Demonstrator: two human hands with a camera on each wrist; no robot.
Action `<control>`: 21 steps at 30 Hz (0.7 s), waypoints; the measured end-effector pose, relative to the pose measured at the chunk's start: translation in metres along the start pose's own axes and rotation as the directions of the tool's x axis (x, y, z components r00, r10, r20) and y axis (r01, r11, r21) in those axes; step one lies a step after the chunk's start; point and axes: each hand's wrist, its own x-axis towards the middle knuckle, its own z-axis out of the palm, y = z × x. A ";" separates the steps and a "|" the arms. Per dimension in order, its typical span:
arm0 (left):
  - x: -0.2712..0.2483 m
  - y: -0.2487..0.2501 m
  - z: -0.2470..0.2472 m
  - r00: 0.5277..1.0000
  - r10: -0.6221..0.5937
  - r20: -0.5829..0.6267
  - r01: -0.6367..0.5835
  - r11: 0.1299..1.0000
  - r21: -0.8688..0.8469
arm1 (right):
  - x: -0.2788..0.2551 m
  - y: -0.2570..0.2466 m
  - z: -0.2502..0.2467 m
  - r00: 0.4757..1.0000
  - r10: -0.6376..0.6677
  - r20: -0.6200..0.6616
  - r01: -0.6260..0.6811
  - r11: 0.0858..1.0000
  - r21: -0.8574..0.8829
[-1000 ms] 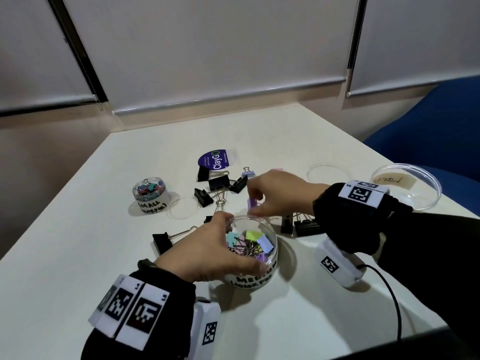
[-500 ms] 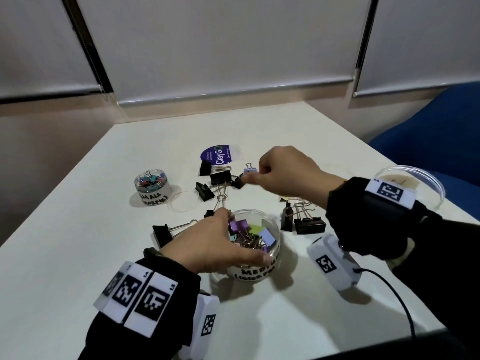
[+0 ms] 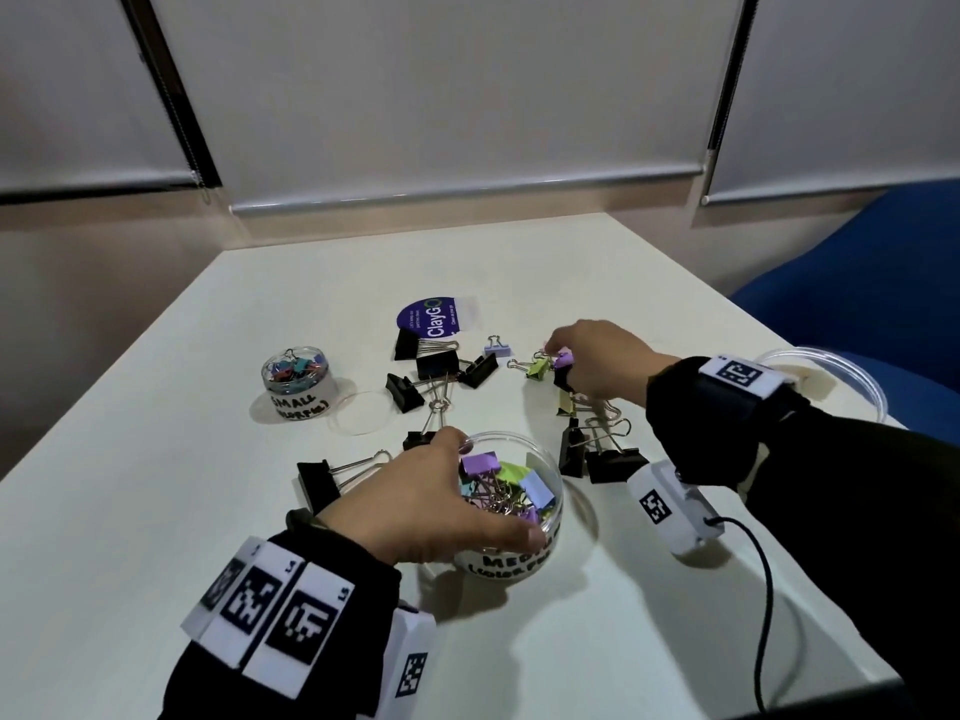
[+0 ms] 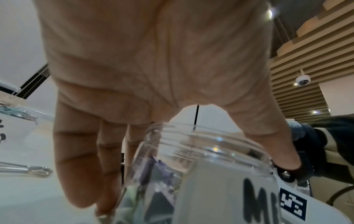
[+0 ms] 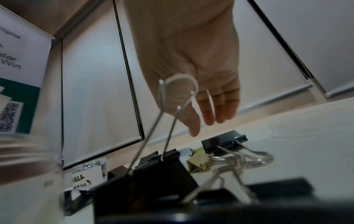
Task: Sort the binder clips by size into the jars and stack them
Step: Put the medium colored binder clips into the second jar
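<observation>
My left hand (image 3: 447, 491) grips the clear medium jar (image 3: 550, 517) by its rim; the jar holds several coloured clips and shows close up in the left wrist view (image 4: 210, 151). My right hand (image 3: 558, 350) hovers over a purple clip (image 3: 563, 359) and a green clip (image 3: 539, 367) on the table. In the right wrist view the right hand (image 5: 203, 121) has straight fingers and nothing in them. A lilac clip (image 3: 497, 349) lies to its left. Large black clips (image 3: 436, 363) lie scattered, some (image 3: 608, 462) right of the jar. The small jar (image 3: 296, 379) stands at the left.
A clear lid (image 3: 363, 412) lies beside the small jar. A purple ClayGo packet (image 3: 431, 317) sits behind the clips. A large clear container (image 3: 841, 371) is half hidden behind my right wrist. One black clip (image 3: 317, 483) lies left of my left hand. A blue chair (image 3: 857, 283) stands right.
My right hand dropped a purple clip into the medium jar, then moved back and to the right over the purple and green clips. My left hand kept its grip on the jar.
</observation>
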 end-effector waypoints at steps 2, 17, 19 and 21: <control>0.002 0.001 0.000 1.000 0.004 0.006 -0.004 1.000 0.004 | -0.002 -0.004 -0.001 0.997 -0.062 -0.052 0.063 0.998 0.027; 0.004 -0.002 0.001 0.999 0.030 0.014 -0.030 1.000 -0.008 | -0.015 -0.009 0.006 0.974 -0.130 0.184 0.146 0.987 -0.074; 0.003 -0.001 0.001 0.999 0.040 0.018 -0.040 0.999 -0.016 | -0.018 -0.007 0.003 0.981 -0.136 0.138 0.147 0.986 -0.073; 0.002 -0.002 0.001 0.999 0.048 0.015 -0.047 0.999 -0.024 | -0.022 -0.007 -0.003 0.988 -0.149 0.029 0.150 0.987 -0.049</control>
